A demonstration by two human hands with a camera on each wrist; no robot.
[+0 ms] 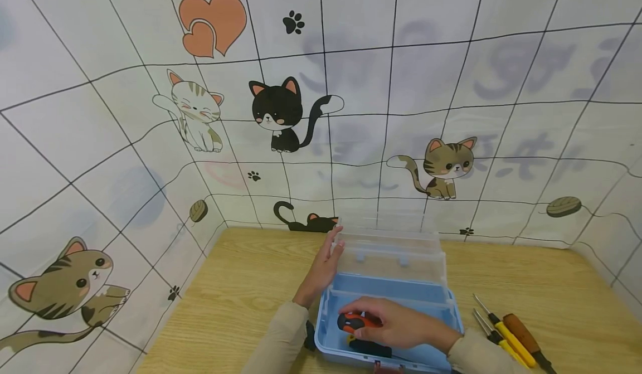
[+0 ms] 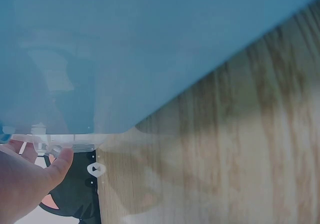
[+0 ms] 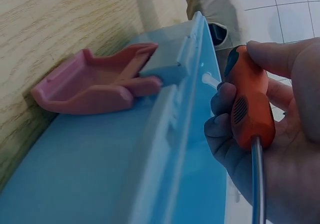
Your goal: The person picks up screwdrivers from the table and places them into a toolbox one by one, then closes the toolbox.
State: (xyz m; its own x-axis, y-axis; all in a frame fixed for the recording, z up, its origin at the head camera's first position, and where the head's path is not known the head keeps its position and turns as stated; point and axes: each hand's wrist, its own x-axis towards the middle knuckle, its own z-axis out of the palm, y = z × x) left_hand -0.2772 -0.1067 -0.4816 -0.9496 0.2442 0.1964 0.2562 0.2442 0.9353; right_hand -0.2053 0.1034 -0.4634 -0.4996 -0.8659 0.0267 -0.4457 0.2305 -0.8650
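A light blue toolbox [image 1: 396, 290] stands on the table with its clear lid [image 1: 391, 268] raised. My left hand [image 1: 321, 265] holds the lid's left edge, thumb and fingers about it; part of this grip is hidden in the left wrist view. Over the box, my right hand [image 1: 401, 324] grips a screwdriver [image 3: 252, 104] by its orange and black handle, the metal shaft showing in the right wrist view. Beneath that hand, inside the box, lies a tool with a black and yellow handle [image 1: 370, 347].
Right of the box lie two tools with yellow handles [image 1: 516, 343] and thin metal tips, beside a brown-handled tool [image 1: 524, 335] with a black end. A reddish latch [image 3: 85, 87] sticks out from the box front. A cat-patterned wall covering [image 1: 361, 140] stands behind the wooden table [image 1: 251, 285].
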